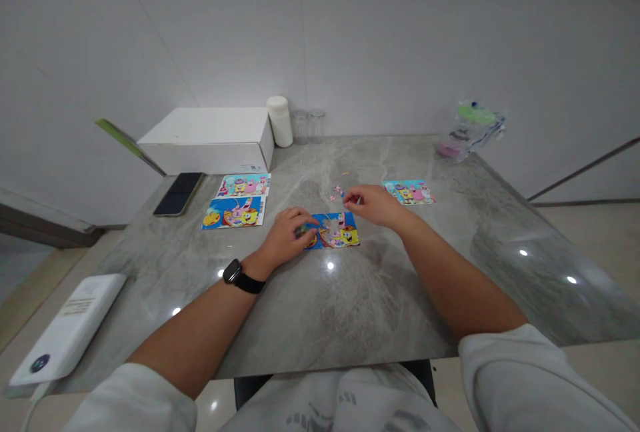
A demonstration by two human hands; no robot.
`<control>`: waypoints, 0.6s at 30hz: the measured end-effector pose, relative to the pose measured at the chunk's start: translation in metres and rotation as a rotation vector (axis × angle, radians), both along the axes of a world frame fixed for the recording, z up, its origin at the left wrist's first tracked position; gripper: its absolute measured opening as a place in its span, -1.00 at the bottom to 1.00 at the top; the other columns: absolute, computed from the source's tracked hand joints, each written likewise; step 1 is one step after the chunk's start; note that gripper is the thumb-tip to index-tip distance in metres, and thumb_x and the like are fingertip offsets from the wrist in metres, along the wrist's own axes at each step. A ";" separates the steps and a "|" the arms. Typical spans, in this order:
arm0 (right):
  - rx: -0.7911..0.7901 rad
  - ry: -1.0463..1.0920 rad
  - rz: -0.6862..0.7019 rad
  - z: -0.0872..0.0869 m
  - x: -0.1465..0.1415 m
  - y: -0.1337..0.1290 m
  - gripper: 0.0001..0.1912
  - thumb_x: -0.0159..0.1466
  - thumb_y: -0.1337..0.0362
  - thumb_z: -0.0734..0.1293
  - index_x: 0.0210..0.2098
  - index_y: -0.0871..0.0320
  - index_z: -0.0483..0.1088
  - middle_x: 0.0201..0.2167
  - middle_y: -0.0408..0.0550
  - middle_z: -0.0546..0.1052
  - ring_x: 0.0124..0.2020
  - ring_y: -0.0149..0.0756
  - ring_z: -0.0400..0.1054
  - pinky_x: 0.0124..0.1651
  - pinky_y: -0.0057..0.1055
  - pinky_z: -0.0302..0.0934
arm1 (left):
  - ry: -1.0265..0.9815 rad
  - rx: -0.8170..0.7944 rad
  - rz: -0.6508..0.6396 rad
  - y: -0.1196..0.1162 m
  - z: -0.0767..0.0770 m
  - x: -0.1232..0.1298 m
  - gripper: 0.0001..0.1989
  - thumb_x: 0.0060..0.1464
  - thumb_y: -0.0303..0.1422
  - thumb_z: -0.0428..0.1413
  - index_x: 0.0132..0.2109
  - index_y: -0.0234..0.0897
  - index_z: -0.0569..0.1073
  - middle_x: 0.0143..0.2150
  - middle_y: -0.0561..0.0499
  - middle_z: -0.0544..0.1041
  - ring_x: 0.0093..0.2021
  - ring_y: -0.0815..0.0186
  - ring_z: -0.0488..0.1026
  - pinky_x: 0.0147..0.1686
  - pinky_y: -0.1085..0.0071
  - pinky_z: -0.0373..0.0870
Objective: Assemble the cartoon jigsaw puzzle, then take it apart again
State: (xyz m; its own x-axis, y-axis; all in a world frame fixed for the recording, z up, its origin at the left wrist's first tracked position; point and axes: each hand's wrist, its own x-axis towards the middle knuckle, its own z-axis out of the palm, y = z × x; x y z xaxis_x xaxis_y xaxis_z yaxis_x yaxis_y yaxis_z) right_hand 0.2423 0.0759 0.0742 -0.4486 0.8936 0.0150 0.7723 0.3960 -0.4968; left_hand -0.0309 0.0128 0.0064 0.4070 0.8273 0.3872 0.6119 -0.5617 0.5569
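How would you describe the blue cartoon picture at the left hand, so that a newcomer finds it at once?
On the grey marbled table, look near the middle. There lies the blue cartoon picture, its left end partly covered by the left hand. Its blue lookalike lies farther left, near the phone, with no hand over it.

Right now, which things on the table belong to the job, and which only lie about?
Job:
- blue card at left hand
- loose pieces by right hand
- likely other picture cards

Lying about:
- phone
- white box
- bottle
- glasses
- plastic bag
- white device
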 end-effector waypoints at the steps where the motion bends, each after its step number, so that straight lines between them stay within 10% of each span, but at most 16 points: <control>1: 0.020 0.038 -0.049 0.007 0.006 0.002 -0.82 0.32 0.27 0.37 -0.14 0.11 0.62 -0.24 -0.05 0.65 -0.29 -0.29 0.44 -0.16 -0.40 0.22 | -0.026 0.002 0.016 0.000 0.001 0.000 -0.80 0.30 -0.24 0.17 -0.03 -0.15 0.63 -0.06 -0.07 0.56 0.00 0.15 0.50 0.10 0.12 0.41; 8: 0.162 0.116 -0.319 0.038 0.050 0.015 -0.74 0.33 0.22 0.33 -0.07 0.15 0.60 -0.23 -0.01 0.63 -0.31 -0.29 0.42 -0.14 -0.36 0.27 | -0.142 0.018 0.098 0.004 0.002 -0.004 -0.80 0.30 -0.28 0.12 -0.04 -0.20 0.58 -0.09 -0.07 0.58 -0.04 0.16 0.51 0.03 0.17 0.46; 18: 0.181 0.023 -0.533 0.032 0.099 0.041 -0.77 0.27 0.21 0.38 -0.16 0.14 0.62 -0.26 -0.01 0.65 -0.30 -0.24 0.47 -0.17 -0.33 0.29 | -0.241 0.042 0.168 0.006 0.001 -0.006 -0.79 0.31 -0.30 0.09 -0.01 -0.20 0.57 -0.16 -0.01 0.56 -0.13 0.23 0.52 -0.02 0.25 0.46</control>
